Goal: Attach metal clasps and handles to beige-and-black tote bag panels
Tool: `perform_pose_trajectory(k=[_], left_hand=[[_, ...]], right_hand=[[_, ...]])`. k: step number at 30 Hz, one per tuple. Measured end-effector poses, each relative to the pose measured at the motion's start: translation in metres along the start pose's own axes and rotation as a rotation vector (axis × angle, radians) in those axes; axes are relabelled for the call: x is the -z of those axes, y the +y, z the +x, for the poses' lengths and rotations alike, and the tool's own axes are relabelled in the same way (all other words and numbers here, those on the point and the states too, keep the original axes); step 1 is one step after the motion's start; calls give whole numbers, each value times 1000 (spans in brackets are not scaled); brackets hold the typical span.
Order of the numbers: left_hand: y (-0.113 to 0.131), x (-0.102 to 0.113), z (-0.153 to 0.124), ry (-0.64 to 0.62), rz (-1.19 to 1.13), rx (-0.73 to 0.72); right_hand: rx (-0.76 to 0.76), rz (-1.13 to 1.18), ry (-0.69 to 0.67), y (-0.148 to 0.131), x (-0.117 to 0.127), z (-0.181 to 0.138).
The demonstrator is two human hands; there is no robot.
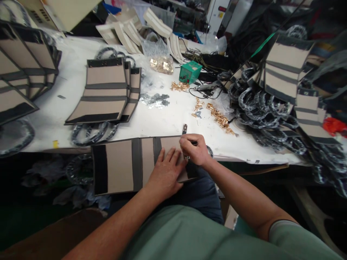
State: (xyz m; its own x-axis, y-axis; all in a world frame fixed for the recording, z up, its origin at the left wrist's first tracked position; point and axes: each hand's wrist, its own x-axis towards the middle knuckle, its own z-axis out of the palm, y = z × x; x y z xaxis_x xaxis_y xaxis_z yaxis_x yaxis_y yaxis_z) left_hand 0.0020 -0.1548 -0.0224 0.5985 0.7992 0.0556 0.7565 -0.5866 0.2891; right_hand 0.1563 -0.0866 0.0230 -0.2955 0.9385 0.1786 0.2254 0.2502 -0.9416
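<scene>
A flat beige bag panel with dark grey stripes lies across my lap and the table's front edge. My left hand rests flat on its right part, fingers stretched out and pressing it down. My right hand is closed in a pinch over the panel's right end, gripping a thin dark tool whose tip I cannot make out. A small dark strap piece with a metal end lies on the table just beyond my right hand.
The white table carries a stack of finished beige panels, gold metal fittings, a green box and a bag of fittings. Piles of dark handles and more panels sit right; bags stand left.
</scene>
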Motion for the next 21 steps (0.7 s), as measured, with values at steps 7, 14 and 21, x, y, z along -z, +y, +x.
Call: perform_pose_trajectory(k=[7, 14, 21], left_hand=[[-2, -5, -2, 24, -9, -26], [-2, -4, 0, 8, 11, -23], [1, -2, 0, 30, 25, -20]], right_hand=[[55, 310, 222, -6, 9, -8], [-30, 278, 205, 16, 5, -13], [-90, 116, 136, -6, 20, -16]])
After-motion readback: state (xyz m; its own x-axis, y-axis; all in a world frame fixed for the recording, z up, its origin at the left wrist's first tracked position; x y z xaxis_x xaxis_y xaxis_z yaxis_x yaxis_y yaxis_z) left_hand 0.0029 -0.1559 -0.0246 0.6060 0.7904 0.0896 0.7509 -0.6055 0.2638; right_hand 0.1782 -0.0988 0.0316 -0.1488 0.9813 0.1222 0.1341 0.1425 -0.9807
